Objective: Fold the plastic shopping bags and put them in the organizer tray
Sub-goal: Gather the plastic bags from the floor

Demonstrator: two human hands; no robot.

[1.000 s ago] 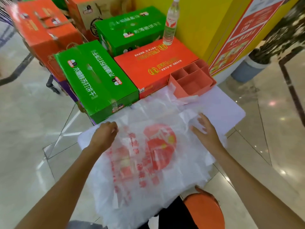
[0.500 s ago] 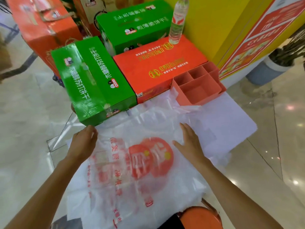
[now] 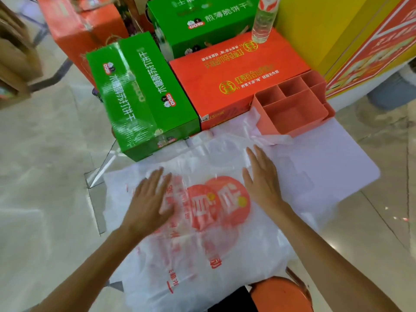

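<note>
**Two flat palms on a printed shopping bag**

Both hands lie spread on the white translucent plastic shopping bag with red printing, which covers the middle and lower centre of the frame on a pale white board. The left hand rests palm down on the bag's left part, fingers straight and slightly apart, gripping nothing. The right hand rests palm down at the bag's upper right, just beside the round red logo, fingers likewise straight and pinching nothing. The bag's handles reach toward the upper right and touch the near wall of the coral-pink plastic organizer tray with several compartments, which sits right of centre on the board's far edge; no bag lies in the compartments that show.

Behind the tray a flat orange-red cardboard box with gold lettering lies, and a clear plastic water bottle with a red label stands on its far corner. A long green carton wrapped in film lies left of it, with a second green carton at upper centre. A yellow pillar fills the upper right. An orange round stool seat shows at the bottom edge.
</note>
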